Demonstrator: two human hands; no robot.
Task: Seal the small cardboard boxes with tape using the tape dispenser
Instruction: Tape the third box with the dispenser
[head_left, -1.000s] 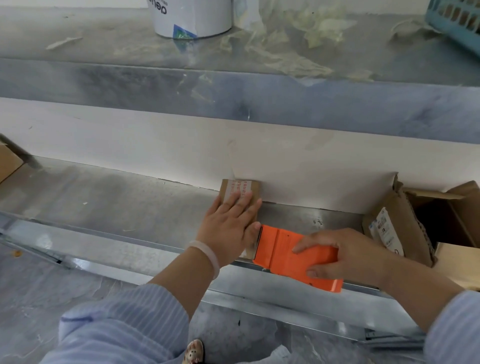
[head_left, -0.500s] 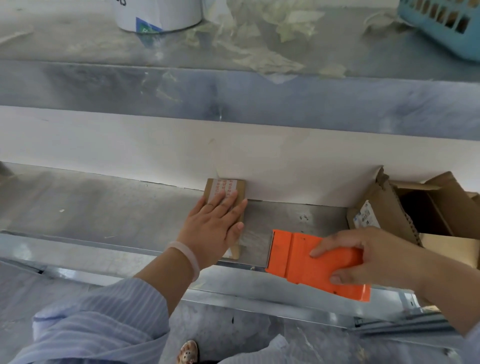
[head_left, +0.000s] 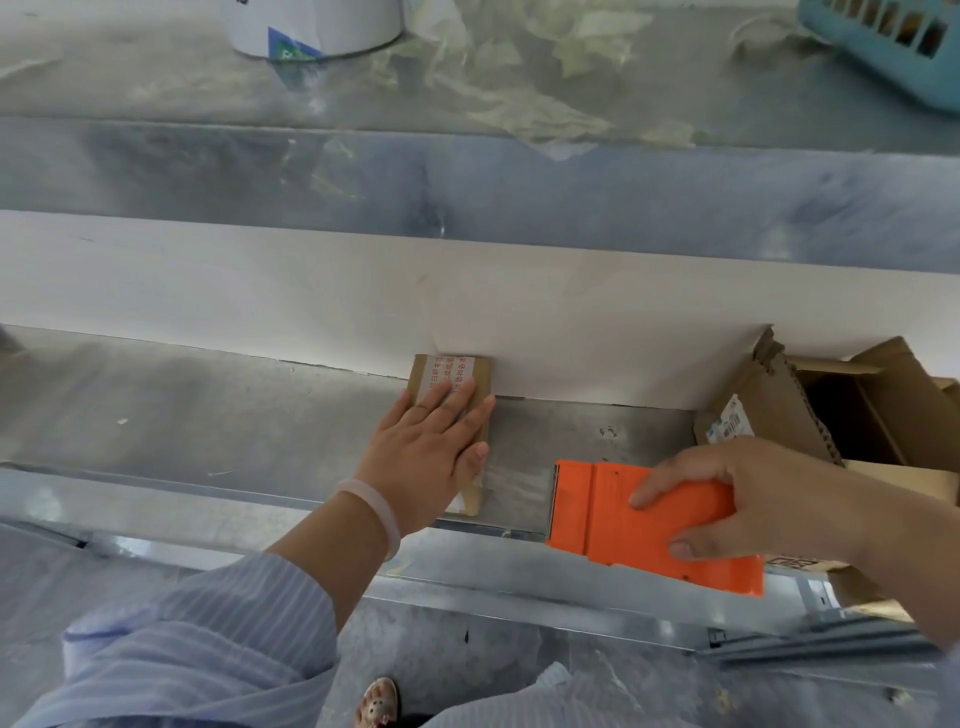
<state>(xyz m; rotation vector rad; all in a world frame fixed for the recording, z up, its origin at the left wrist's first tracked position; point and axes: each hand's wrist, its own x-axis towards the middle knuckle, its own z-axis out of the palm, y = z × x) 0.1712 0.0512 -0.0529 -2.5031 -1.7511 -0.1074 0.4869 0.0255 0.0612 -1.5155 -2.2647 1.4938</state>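
**A:** Head view. Where is the small cardboard box (head_left: 482, 375)?

**B:** It lies flat on the metal desk (head_left: 208, 415), with its far end against the white back panel. A strip of white tape with red print (head_left: 445, 370) runs along its top face.

**A:** State of the left hand (head_left: 431, 452)?

**B:** It lies palm down on the box with the fingers straight and together, pressing on the taped face. The thumb lies along the box's right edge. A pale bracelet (head_left: 374, 509) sits at the wrist.

**A:** State of the right hand (head_left: 753, 504)?

**B:** It grips the orange tape dispenser (head_left: 597, 514), fingers curled over the top and thumb underneath. The dispenser is to the right of the box and apart from it, above the desk's near edge, with its blade end facing the box.

**A:** Other items?

**B:** An open brown carton (head_left: 769, 405) with a printed label sits at the right end of the desk. The upper shelf (head_left: 467, 182) carries a white roll (head_left: 311, 26), crumpled clear film (head_left: 519, 104) and a blue basket (head_left: 883, 47).
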